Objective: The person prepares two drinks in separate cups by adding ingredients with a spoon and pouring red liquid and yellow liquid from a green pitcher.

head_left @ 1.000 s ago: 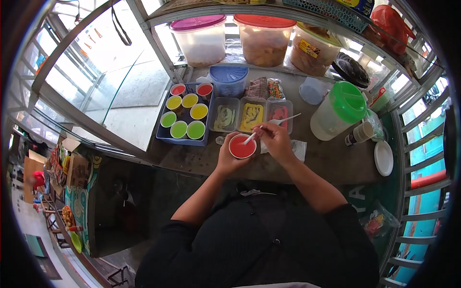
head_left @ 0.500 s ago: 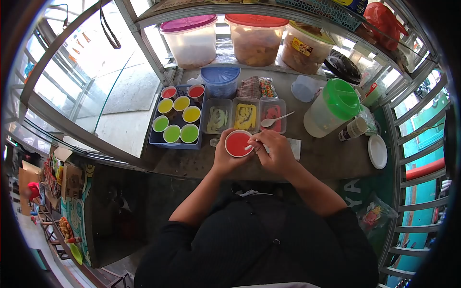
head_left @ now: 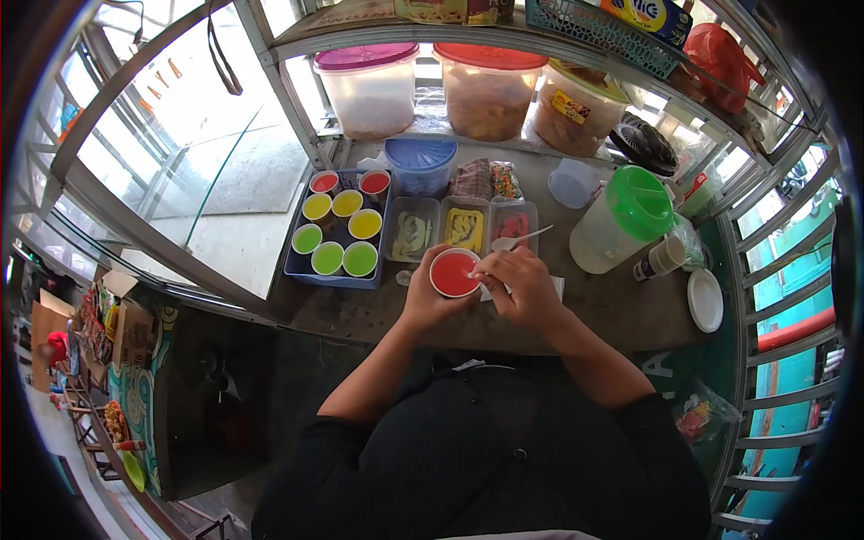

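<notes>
My left hand (head_left: 427, 299) is wrapped round a paper cup of red liquid or jelly (head_left: 451, 274), held upright above the counter. At the cup's right rim, my right hand (head_left: 522, 283) pinches a small white utensil (head_left: 472, 274), apparently a spoon, mostly hidden by the fingers; its tip is over the red surface. Just beyond my hands stand three clear tubs: one with pale green paste (head_left: 413, 232), one with yellow paste (head_left: 463, 230), one with pink paste (head_left: 514, 223). Across the pink tub lies a white spoon (head_left: 531, 236).
A blue crate (head_left: 335, 280) at left holds several cups of red, yellow and green. To the right are a green-lidded pitcher (head_left: 621, 220), stacked paper cups (head_left: 666, 256) and a white plate (head_left: 705, 301). Large lidded containers (head_left: 493, 94) line the back beneath a shelf (head_left: 360, 29).
The view has tilted slightly, so the counter things appear lower. My right hand's fingers have shifted at the cup, and less of the white utensil shows. The left hand still holds the cup.
</notes>
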Demonstrator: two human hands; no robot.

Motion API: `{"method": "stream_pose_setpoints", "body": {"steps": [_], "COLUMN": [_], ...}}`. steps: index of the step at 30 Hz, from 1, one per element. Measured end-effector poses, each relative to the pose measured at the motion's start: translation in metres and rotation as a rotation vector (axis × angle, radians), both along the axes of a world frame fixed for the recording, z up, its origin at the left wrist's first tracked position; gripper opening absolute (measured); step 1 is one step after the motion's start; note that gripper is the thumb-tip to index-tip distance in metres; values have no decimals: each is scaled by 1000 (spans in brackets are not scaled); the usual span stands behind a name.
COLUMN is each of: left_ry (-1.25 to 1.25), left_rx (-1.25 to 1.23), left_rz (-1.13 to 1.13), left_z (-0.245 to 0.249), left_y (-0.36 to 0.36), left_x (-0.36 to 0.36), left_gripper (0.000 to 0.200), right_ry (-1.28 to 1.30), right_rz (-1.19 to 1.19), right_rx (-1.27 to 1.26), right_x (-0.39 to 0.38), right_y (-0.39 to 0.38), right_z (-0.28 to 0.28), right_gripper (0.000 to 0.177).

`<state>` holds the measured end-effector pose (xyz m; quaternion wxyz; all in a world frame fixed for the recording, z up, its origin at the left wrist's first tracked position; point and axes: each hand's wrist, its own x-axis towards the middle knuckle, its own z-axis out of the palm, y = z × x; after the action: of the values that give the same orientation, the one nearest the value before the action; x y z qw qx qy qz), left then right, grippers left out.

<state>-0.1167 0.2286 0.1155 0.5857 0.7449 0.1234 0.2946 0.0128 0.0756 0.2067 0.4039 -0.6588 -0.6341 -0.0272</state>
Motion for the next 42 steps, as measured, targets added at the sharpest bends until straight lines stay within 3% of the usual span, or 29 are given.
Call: {"method": "stream_pose_setpoints", "body": {"steps": [6,10,22,31,42], "left_ry": [-3,37,245,299,312], "left_rx": [-99,71,282,327,274], "left_rz": [-45,-32,-151,-118,-46], "left_z": [6,2,11,-29,-73], "left_y": [2,10,16,19,21], "left_x": [2,4,-3,-9,-24], "left_gripper": [87,86,83,78,76], "right_ry": [31,-98,-38,125,71], "right_rz": [19,16,64,33,3], "right_rx": [56,8,-99,-70,35], "right_x": [6,13,11,-1,-6], "right_y": [8,6,6,8,5], "right_z": [4,8,-13,-32,-35], "right_gripper": [9,9,14,13,10]}}
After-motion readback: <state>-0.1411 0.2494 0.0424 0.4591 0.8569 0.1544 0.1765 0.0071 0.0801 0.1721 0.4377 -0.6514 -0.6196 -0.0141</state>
